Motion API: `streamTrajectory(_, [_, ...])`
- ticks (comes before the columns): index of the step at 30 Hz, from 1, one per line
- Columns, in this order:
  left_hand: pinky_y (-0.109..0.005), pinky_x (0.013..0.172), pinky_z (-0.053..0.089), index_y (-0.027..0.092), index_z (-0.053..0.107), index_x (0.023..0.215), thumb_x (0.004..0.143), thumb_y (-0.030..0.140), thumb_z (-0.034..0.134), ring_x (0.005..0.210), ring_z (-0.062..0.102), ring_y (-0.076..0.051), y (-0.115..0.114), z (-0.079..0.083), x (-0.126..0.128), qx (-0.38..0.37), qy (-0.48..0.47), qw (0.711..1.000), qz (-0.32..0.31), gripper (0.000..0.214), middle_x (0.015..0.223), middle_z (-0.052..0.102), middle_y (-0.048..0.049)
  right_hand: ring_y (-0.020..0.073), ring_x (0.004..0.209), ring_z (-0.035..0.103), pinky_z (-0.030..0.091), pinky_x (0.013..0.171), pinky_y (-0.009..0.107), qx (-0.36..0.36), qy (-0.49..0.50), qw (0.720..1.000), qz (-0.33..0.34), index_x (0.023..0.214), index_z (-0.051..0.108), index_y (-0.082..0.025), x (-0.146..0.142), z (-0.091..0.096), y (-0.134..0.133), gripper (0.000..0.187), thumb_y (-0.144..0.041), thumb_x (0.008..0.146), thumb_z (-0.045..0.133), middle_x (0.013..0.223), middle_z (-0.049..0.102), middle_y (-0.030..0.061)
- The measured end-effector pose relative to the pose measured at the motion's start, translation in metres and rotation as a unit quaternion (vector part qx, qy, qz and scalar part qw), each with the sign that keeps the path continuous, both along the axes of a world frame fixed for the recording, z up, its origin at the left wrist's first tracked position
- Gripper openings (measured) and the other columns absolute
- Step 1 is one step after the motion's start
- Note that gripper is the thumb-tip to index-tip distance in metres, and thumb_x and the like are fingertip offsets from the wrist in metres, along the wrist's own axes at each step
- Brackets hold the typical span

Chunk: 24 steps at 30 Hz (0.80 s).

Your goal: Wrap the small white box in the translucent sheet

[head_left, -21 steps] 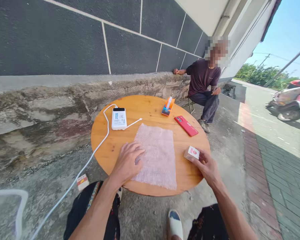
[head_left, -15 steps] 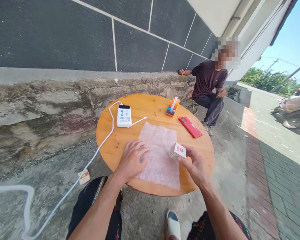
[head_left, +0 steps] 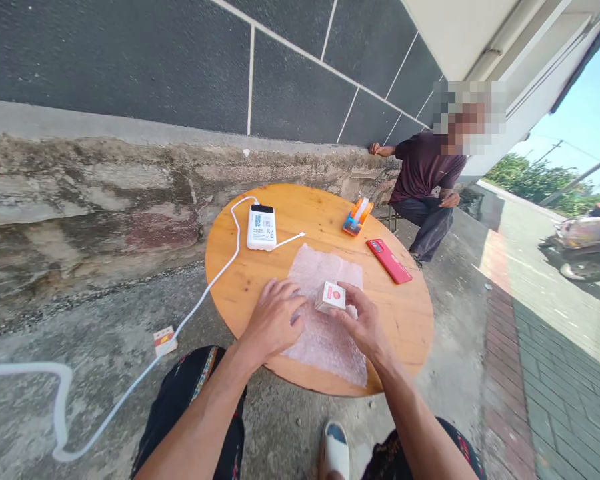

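A sheet of bubble wrap lies flat on a round wooden table. My left hand rests flat on the sheet's left edge, fingers spread. My right hand is closed on a small white box with a red mark and holds it over the middle of the sheet, close to my left fingers.
On the table's far side lie a white power bank with a white cable trailing to the ground, an orange tape dispenser and a red phone. A person sits beyond the table. A small carton lies on the concrete.
My right hand has carried the small box from the table's right edge leftward onto the middle of the bubble wrap. My left hand stayed on the sheet.
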State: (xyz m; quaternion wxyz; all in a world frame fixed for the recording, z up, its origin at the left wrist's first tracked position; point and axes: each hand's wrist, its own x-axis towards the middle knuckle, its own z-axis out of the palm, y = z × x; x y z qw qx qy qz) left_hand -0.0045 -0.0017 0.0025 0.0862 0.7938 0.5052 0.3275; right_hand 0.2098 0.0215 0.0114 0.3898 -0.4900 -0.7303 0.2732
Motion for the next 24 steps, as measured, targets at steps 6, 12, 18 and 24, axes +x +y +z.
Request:
streamTrajectory(6, [-0.048,0.110,0.027,0.021,0.068,0.100,0.072,0.014,0.053,0.120,0.046,-0.027,-0.001,0.003,0.001,-0.018,0.008,1.000,0.003,0.033,0.120,0.059,-0.0078,0.0245,0.099,0.060,0.048,0.087,0.041,0.002,-0.053,0.999,0.008,0.126,0.052,-0.022,0.001,-0.005,0.000,0.051,-0.036,0.079,0.065,0.117,0.064,0.0098])
streamTrajectory(12, [-0.051,0.110,0.027,0.022,0.067,0.103,0.071,0.013,0.053,0.123,0.044,-0.028,-0.001,0.001,0.002,-0.017,0.018,1.000,0.004,0.035,0.124,0.058,-0.0072,0.0264,0.109,0.057,0.045,0.093,0.044,0.017,-0.084,0.996,0.013,0.134,0.045,-0.020,0.004,-0.013,-0.001,0.058,-0.032,0.080,0.064,0.126,0.058,0.0111])
streamTrajectory(18, [-0.050,0.109,0.028,0.022,0.067,0.100,0.071,0.014,0.052,0.121,0.046,-0.027,-0.001,0.002,0.003,-0.011,0.025,1.000,0.005,0.034,0.122,0.059,-0.0073,0.0258,0.105,0.059,0.047,0.090,0.042,0.015,-0.074,0.997,0.012,0.129,0.049,-0.022,0.004,-0.012,-0.003,0.053,-0.031,0.080,0.064,0.121,0.062,0.0096])
streamTrajectory(24, [-0.050,0.110,0.027,0.022,0.067,0.101,0.071,0.014,0.052,0.120,0.046,-0.027,-0.001,0.002,0.002,-0.014,0.024,1.000,0.006,0.035,0.123,0.058,-0.0074,0.0258,0.104,0.060,0.047,0.088,0.042,0.014,-0.080,0.997,0.014,0.127,0.051,-0.022,0.004,-0.009,-0.003,0.050,-0.031,0.079,0.064,0.119,0.063,0.0091])
